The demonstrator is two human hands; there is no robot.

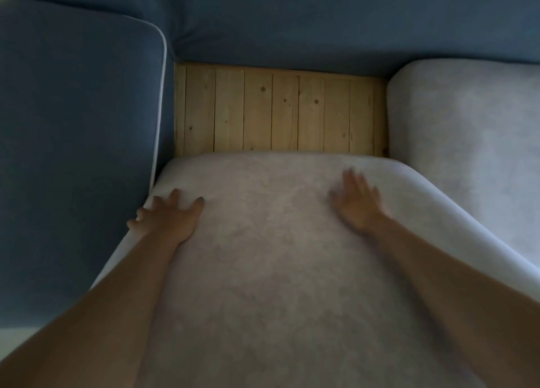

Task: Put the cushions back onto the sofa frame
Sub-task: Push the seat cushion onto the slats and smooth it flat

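While flat under left hand [169,216] and right hand [357,205], fingers [349,178] open, seat cushion [271,276] lengthwise toward backrest [292,28].

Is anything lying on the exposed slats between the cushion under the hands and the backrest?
Nothing visible does. Between the cushion and the backrest the slats show only wood; the armrest and second cushion flank that gap.

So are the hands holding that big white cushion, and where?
Nothing is gripped. The left hand presses flat on the cushion by its left edge; the right hand, blurred, lies flat on top.
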